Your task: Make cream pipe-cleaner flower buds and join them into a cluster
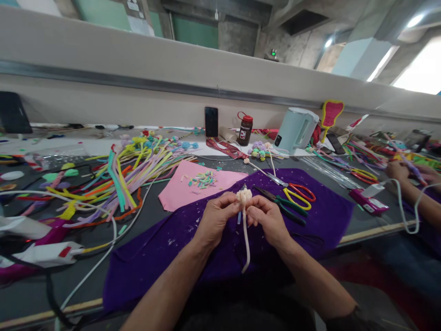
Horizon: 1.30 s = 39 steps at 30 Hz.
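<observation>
Between my two hands is a cream pipe-cleaner flower, its fuzzy stem hanging down over the purple cloth. The fingers of my left hand pinch the flower head from the left. From the other side, my right hand pinches it just under the head. A short bluish stick shows below the fingers, and I cannot make out what it belongs to. Right of my hands lie green-handled pliers and scissors with red and yellow handles.
Cut pastel pieces lie on a pink cloth. Many coloured pipe cleaners spread at the left. Along the back stand a phone, a bottle and a light-blue kettle. A co-worker's hands are at far right.
</observation>
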{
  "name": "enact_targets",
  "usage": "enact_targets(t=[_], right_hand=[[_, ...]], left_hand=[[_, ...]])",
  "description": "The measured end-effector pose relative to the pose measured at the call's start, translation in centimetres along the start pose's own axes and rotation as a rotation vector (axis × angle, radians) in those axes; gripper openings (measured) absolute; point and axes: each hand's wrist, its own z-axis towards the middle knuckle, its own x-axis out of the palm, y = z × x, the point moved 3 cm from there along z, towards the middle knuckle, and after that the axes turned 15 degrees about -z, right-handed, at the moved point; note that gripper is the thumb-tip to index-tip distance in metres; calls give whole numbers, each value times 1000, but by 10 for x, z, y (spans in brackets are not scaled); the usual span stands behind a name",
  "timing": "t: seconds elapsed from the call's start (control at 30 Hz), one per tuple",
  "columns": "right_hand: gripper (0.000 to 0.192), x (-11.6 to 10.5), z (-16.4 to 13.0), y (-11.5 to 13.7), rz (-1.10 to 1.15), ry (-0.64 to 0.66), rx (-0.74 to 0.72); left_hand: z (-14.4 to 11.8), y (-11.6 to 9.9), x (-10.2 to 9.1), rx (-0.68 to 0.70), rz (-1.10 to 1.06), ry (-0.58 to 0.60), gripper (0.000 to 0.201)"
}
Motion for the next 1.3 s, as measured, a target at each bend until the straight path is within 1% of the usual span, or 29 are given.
enact_targets(t=[0.07, 0.17, 0.27, 0.4, 0.47, 0.6, 0.77, 1.0, 1.07, 1.13, 1.23, 1.3], right_hand=[[13, 5, -2, 0, 7, 30, -1], [13, 11, -2, 2, 51, 34, -6], [13, 12, -1, 2, 101, 10, 33], [18, 10, -1, 2, 133, -35, 58], [19, 10, -1, 3, 145, -31, 67], [20, 12, -1, 3, 184, 8, 75], [20, 14, -1, -1, 282, 47, 116], [22, 11, 0, -2, 326, 15, 155], [20, 9, 1, -2, 310, -4, 142], [19, 6, 0, -2, 244, -27, 107], [18, 2, -1, -2, 90, -43, 57], [19, 2, -3, -2, -4, -25, 30]], left_hand=[[-1, -1, 0, 33, 10, 44, 12], [-1, -3, 1, 59, 48, 82, 20], [-1, -6, 3, 84, 98, 76, 23], [-2, -9, 7, 109, 180, 78, 18], [-2, -9, 8, 116, 198, 76, 18], [-1, -4, 7, 37, 103, 58, 15], [0, 2, 6, -81, -30, 65, 20], [0, 2, 4, -113, -34, 20, 21], [1, 2, 3, -146, -48, 6, 30], [2, 0, 0, -139, -77, -33, 38], [3, -6, -3, -52, -93, -120, 43], [2, -9, -3, -12, -70, -131, 46]])
